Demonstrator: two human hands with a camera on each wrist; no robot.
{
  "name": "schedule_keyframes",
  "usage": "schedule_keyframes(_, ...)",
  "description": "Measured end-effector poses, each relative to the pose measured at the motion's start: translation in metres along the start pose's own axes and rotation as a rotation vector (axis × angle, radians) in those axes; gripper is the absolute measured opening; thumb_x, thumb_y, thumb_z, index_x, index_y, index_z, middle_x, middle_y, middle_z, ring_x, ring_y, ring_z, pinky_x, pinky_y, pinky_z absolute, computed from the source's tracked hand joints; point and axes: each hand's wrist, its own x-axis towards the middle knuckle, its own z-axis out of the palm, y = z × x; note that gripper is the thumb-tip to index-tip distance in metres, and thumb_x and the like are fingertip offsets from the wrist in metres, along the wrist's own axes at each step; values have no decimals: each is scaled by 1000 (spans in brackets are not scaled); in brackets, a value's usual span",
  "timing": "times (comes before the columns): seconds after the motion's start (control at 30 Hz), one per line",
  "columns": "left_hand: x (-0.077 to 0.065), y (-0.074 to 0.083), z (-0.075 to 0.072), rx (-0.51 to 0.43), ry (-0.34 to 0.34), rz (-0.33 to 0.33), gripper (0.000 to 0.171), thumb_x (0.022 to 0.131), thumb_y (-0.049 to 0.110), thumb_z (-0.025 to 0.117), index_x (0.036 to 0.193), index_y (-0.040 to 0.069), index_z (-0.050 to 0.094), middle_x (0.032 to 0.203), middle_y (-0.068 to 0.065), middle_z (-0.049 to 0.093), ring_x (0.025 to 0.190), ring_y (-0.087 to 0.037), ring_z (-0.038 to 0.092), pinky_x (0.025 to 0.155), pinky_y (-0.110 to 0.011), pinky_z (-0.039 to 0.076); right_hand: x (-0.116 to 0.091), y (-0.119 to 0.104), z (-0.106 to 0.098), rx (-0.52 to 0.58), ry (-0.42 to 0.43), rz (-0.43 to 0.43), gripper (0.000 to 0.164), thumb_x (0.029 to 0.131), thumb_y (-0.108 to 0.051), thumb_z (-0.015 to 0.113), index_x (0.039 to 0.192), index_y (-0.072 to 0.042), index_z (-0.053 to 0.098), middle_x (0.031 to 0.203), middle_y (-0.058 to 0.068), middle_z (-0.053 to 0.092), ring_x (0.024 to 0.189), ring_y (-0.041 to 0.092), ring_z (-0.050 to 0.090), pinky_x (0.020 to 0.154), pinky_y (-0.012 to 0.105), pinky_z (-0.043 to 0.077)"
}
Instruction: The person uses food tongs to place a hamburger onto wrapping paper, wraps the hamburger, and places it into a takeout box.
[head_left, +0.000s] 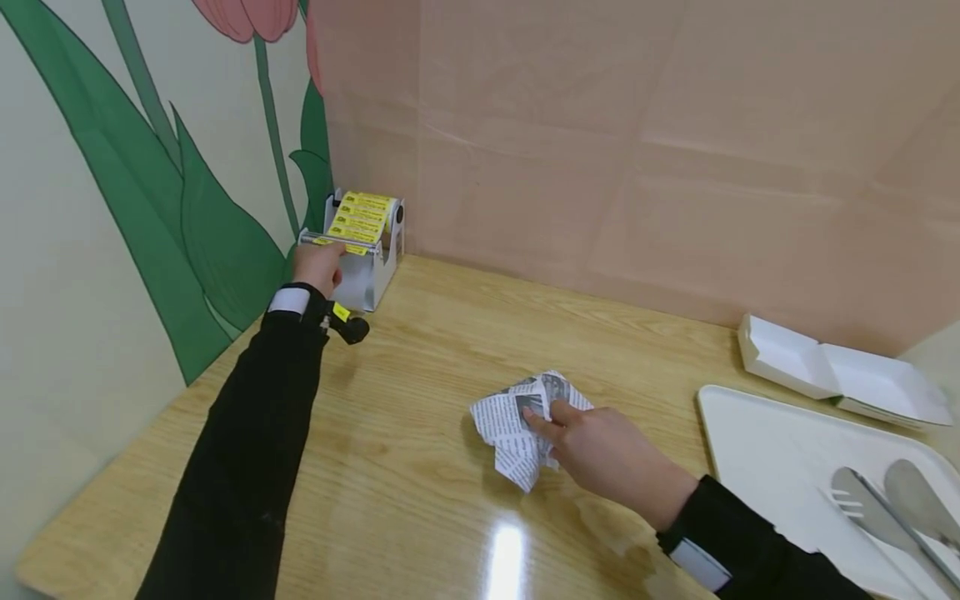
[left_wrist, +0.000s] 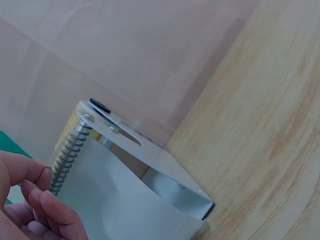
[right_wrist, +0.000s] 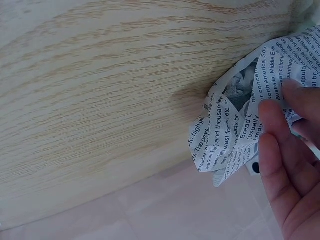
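In the head view, my left hand [head_left: 317, 267] reaches to a white label dispenser [head_left: 378, 271] at the back left. Its fingertips pinch at the front edge of the yellow sticker strip [head_left: 360, 218]. The left wrist view shows the thumb and fingers of the left hand [left_wrist: 37, 200] beside the spring-wound roller [left_wrist: 69, 155]; the pinched edge is mostly hidden there. Near the middle of the table, my right hand [head_left: 603, 450] holds the folds of a newsprint-patterned paper wrap [head_left: 506, 425] together. Close up, its printed text [right_wrist: 227, 122] is readable; whatever it may contain is hidden.
On the right of the wooden table [head_left: 420, 333] lies a white tray [head_left: 757, 442] with a fork [head_left: 862, 500], a spoon [head_left: 918, 500] and other cutlery. Behind it stands an open white paper box [head_left: 885, 383]. Walls bound the table at the back and left.
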Motion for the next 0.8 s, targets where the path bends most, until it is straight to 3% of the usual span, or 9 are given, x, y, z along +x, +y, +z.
schedule_keyframes(0.27, -11, 10, 15, 65, -63, 47, 42, 97, 24, 57, 134, 6, 53, 124, -4, 53, 45, -7, 36, 46, -19, 34, -5, 0, 0, 3, -14, 21, 52, 75, -22, 83, 124, -10, 68, 72, -3, 35, 48, 4, 21, 41, 20, 23)
schedule_keyframes(0.37, -21, 14, 24, 111, -119, 95, 41, 96, 25, 60, 130, 4, 55, 105, -1, 55, 45, -7, 39, 47, -19, 36, -5, -2, -1, 0, -19, 28, 51, 76, -22, 82, 124, -11, 68, 73, -2, 36, 48, 5, 22, 41, 21, 24)
schedule_keyframes(0.43, -30, 16, 30, 140, -175, 138, 32, 96, 27, 60, 118, 3, 60, 89, 2, 52, 46, -8, 38, 49, -19, 36, -3, -3, -2, -3, -18, 28, 52, 76, -22, 82, 124, -11, 68, 74, -2, 37, 49, 5, 22, 41, 21, 24)
schedule_keyframes(0.5, -41, 17, 36, 155, -240, 203, 25, 97, 27, 59, 94, 2, 59, 70, 4, 44, 46, -8, 37, 51, -20, 35, -1, -5, -2, -6, -17, 28, 53, 76, -24, 83, 125, -11, 67, 74, -2, 37, 49, 6, 22, 41, 21, 24)
schedule_keyframes(0.6, -60, 19, 44, 202, -343, 276, 35, 98, 27, 58, 73, 6, 45, 63, 4, 37, 51, -10, 37, 56, -23, 35, 2, -7, -2, -9, -7, 25, 55, 75, -25, 84, 125, -11, 67, 74, -2, 38, 49, 6, 23, 41, 21, 25)
schedule_keyframes(0.8, -96, 20, 64, 323, -493, 369, 27, 99, 26, 57, 82, 6, 55, 77, -1, 41, 60, -12, 40, 67, -28, 42, 5, -10, -2, -5, -9, 24, 56, 75, -25, 83, 126, -10, 66, 75, -1, 40, 48, 6, 25, 41, 21, 26)
